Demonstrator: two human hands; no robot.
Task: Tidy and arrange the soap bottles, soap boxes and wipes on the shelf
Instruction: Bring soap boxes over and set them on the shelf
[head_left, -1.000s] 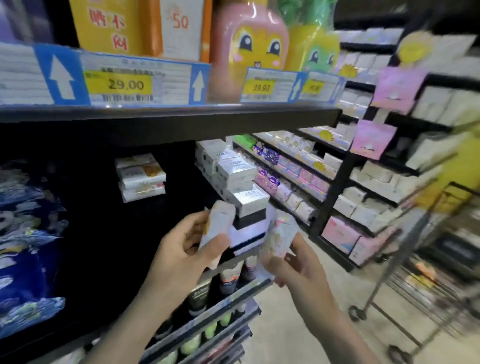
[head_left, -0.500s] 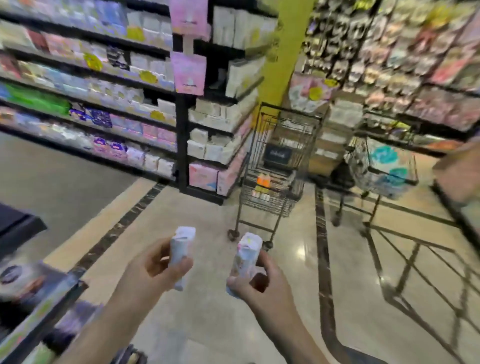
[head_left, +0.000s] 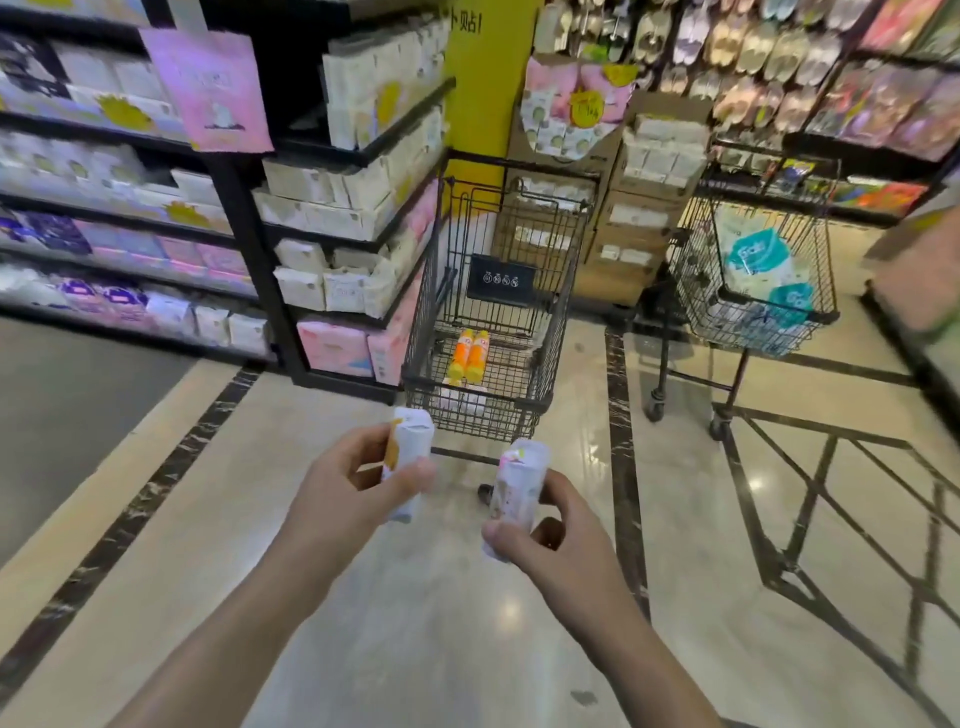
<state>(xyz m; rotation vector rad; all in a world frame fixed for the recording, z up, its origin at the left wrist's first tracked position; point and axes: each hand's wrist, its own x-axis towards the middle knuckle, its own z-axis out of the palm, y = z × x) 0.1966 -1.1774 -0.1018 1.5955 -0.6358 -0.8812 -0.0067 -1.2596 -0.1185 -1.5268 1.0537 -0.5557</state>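
My left hand (head_left: 348, 493) grips a white soap box with an orange-yellow side (head_left: 408, 447), held upright over the shop floor. My right hand (head_left: 550, 540) grips a second white soap box with a pink floral print (head_left: 517, 488), also upright. Both boxes hover just in front of a black wire shopping cart (head_left: 550, 322). Inside the cart lie two orange bottles (head_left: 469, 355) and a pale pack beneath them. The shelf the boxes came from is out of view.
A black shelf unit (head_left: 249, 244) stacked with white and pink packs stands at the left. A second wire cart (head_left: 826, 291) with teal-and-white packs is at the right, beside stacked cardboard boxes (head_left: 639, 218). Glossy tiled floor (head_left: 426, 623) lies below my arms.
The view has swung from the soap shelf to the aisle, and then moved closer to the shopping cart. Both hands keep their hold on the two soap boxes.
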